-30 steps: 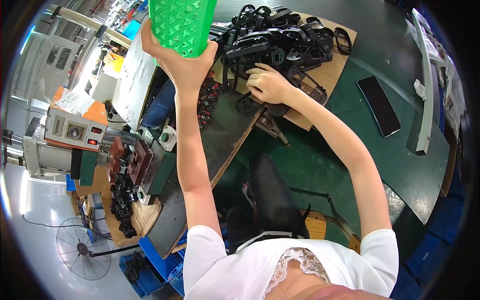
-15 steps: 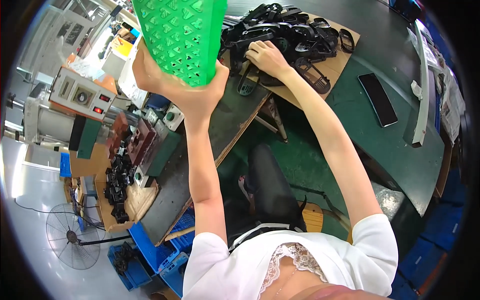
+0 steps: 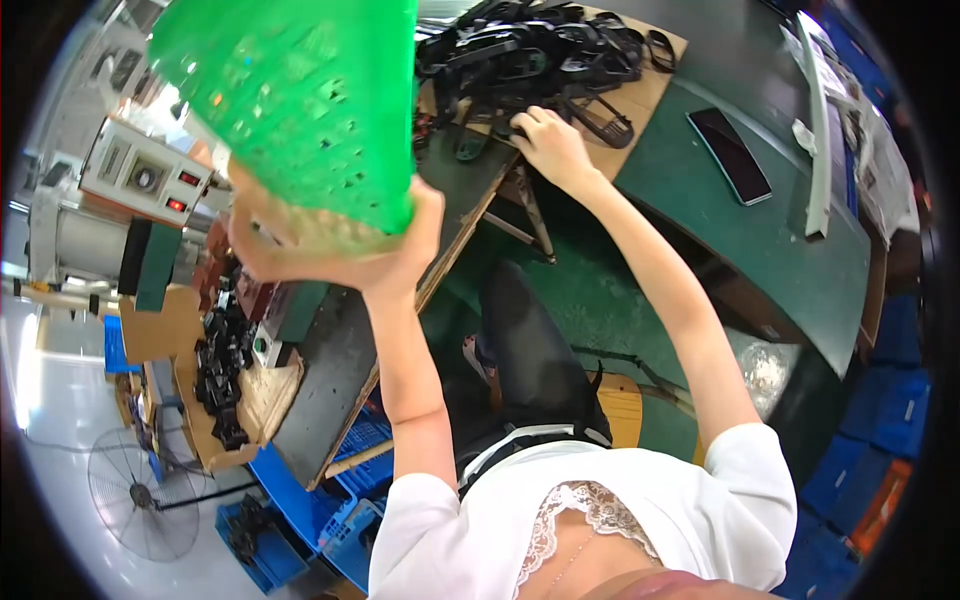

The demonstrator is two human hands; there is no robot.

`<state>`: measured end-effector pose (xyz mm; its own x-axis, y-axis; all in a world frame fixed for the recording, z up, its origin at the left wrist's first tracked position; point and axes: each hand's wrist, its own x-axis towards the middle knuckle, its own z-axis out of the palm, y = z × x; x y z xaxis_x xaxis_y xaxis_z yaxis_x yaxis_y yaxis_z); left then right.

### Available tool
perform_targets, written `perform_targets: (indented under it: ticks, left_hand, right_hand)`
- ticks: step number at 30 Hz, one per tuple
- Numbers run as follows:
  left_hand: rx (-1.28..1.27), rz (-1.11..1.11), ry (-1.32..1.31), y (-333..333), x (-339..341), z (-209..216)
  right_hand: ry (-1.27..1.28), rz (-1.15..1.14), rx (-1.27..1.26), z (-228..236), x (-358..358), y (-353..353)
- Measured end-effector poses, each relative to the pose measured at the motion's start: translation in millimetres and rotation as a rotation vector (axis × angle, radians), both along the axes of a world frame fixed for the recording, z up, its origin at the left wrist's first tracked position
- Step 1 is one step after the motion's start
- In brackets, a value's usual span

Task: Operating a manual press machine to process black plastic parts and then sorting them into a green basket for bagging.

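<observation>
A tall green plastic basket [image 3: 320, 110] with a pattern of small holes is held up by my left hand [image 3: 335, 245]. The thumb presses on its right side and the fingers wrap its left, partly smeared by motion. The basket's upper part runs out of view. My right hand [image 3: 555, 150] is at the near edge of a heap of black plastic strap-like parts [image 3: 540, 55]. Its fingers are curled down at a dark part, and what the fingertips hold is hidden. The heap lies on a cardboard sheet [image 3: 652, 85].
A phone [image 3: 730, 156] lies on the green table [image 3: 800, 255] at right. A white control box [image 3: 145, 170] with red switches stands left, above a cardboard box [image 3: 192, 410] of black parts. A standing fan [image 3: 142, 495] and blue crate [image 3: 262, 540] are lower left.
The basket in my left hand has come lower, nearer and to the left. My right hand has drawn back from the heap toward its near edge. The whole view has shifted slightly.
</observation>
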<state>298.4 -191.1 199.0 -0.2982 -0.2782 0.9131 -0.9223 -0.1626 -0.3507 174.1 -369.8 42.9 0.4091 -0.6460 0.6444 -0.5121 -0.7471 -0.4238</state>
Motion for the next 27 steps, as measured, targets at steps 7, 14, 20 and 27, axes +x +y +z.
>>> perform_targets:
  ticks: [7,14,20,27]
  left_hand:
    - [-0.077,-0.440,0.439,24,-13,13]
    - [-0.078,-0.839,1.129,64,10,-24]
    - [-0.259,-1.139,1.628,40,-30,-22]
    - [-0.270,-1.172,1.740,55,-24,-35]
  right_hand:
    - [-0.151,-0.067,0.022,-4,-4,-2]
    - [-0.299,-0.662,-0.159,33,-183,54]
    - [-0.735,-1.050,-0.170,12,-287,84]
    - [-0.611,-0.450,-0.092,-47,-186,152]
